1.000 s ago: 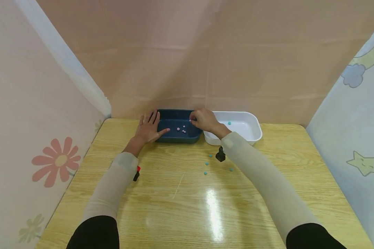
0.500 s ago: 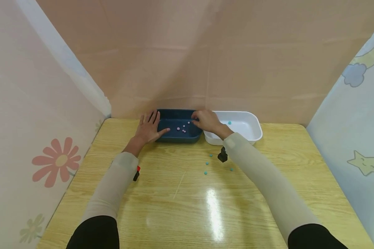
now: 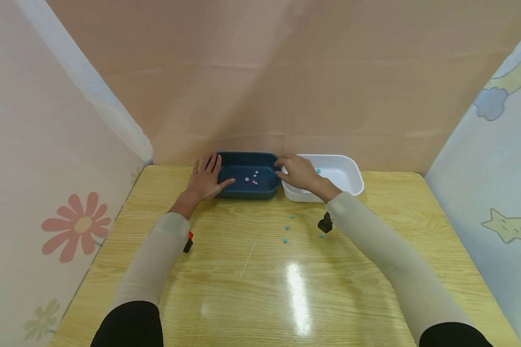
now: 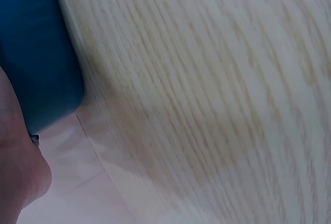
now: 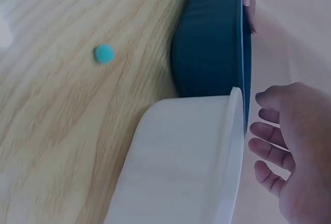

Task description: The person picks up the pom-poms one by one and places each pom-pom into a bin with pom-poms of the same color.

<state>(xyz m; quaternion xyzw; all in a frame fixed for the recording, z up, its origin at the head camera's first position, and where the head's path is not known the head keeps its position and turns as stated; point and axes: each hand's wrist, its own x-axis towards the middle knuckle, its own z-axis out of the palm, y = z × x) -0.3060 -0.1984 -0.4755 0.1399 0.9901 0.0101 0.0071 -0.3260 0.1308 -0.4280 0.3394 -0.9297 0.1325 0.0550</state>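
With fingers spread, my left hand (image 3: 203, 184) rests on the left end of the dark blue tray (image 3: 247, 195). In that tray lie several small pink balls (image 3: 247, 179). My right hand (image 3: 301, 172) hovers where the blue tray meets the white tray (image 3: 351, 180). Its fingers are loosely bent, and the right wrist view shows nothing between thumb and fingertips. One teal ball (image 3: 318, 171) is in the white tray, partly behind the right hand. Several more teal balls lie on the table in front, such as this teal ball (image 5: 104, 54) in the right wrist view.
Both trays stand side by side at the back of the wooden table (image 3: 226, 270), near the brown back wall (image 3: 226, 106). Patterned panels rise at left and right. A black wrist camera (image 3: 325, 224) hangs beneath the right sleeve.
My right hand has let go of a pink ball, which now lies in the blue tray. It has moved right, toward the white tray, and its fingers have parted. The left hand stays put.
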